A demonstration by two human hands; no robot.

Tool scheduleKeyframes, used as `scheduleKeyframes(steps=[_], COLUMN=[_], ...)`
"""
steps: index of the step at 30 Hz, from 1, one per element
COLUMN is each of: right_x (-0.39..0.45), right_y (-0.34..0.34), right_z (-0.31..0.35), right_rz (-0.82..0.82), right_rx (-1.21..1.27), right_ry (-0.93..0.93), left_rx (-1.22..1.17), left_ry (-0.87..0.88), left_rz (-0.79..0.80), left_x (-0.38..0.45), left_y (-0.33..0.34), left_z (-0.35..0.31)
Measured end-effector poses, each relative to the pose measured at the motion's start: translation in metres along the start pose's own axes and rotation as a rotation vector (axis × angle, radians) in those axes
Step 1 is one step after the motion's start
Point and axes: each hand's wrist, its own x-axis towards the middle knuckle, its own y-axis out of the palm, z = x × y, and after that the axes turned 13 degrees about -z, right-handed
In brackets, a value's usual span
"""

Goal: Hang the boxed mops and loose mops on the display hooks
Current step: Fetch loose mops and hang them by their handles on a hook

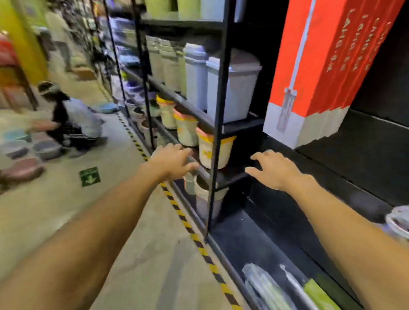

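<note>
A: Why are both hands out with nothing in them?

B: Left grip and right grip are spread, likely between loads. Boxed mops hang above; loose mops lie on the base shelf at its near end.

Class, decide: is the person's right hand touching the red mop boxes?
Apart. The head view shows the right hand open, low over dark shelving, well clear of the red mop boxes.

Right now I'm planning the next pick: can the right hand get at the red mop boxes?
Probably yes: the right hand is open and empty, and the red mop boxes hang just above it, nothing between.
</note>
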Motion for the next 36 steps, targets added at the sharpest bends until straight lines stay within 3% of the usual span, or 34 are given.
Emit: scheduleKeyframes(steps=[9, 16, 19, 27, 36], right_x=[0.067, 0.092, 0.091, 0.123, 0.235], right_y=[0.054, 0.100, 0.115, 0.148, 0.207], right_z=[0.315, 0.561, 0.646, 0.771, 0.870], right_rz=[0.127, 0.156, 0.144, 0.224, 0.272], right_rx=[0.080, 0.190, 0.265, 0.307, 0.290], right_ry=[-0.600, -0.897, -0.977, -1.073, -1.161], left_rx=[0.076, 0.147, 0.133, 0.165, 0.119], left_ry=[-0.501, -0.867, -0.945, -1.015, -1.144], left_rz=[0.034, 0.066, 0.026, 0.046, 0.130], left_x=[-0.188, -0.327, -0.366, -0.382, -0.347], left_y=[-0.003, 0.001, 0.000, 0.017, 0.072], left_z=[0.224, 0.384, 0.437, 0.540, 0.659])
